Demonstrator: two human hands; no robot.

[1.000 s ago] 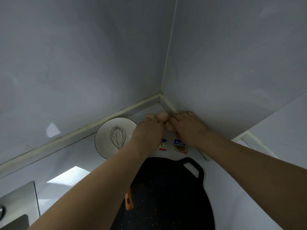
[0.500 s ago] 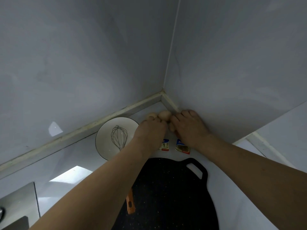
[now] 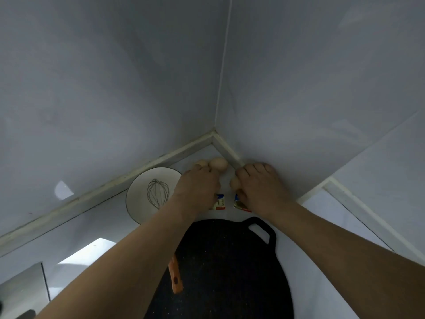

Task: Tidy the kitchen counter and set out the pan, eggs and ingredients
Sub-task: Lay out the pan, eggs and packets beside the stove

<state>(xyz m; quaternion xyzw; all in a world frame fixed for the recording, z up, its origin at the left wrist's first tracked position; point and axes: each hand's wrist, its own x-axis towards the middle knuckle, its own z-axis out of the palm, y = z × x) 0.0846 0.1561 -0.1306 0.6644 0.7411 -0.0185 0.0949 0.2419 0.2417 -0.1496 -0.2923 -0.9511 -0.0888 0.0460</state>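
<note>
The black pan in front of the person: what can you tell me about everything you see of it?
The black pan is wide, round and shallow, with a dark, finely speckled surface that looks non-stick. A looped handle with a slot juts from its far right rim. It lies flat on the pale counter, nearest the camera, its near edge cut off by the frame. An orange utensil handle lies at its left side. The forearms pass above it; neither hand touches it.

Both hands reaching into the counter corner: left hand touching two eggs, right hand curled around a third egg. Just behind the hands, two packets; left of them, a plate holding a whisk. Nearest the camera, a black pan with an orange handle at its left edge.
</note>
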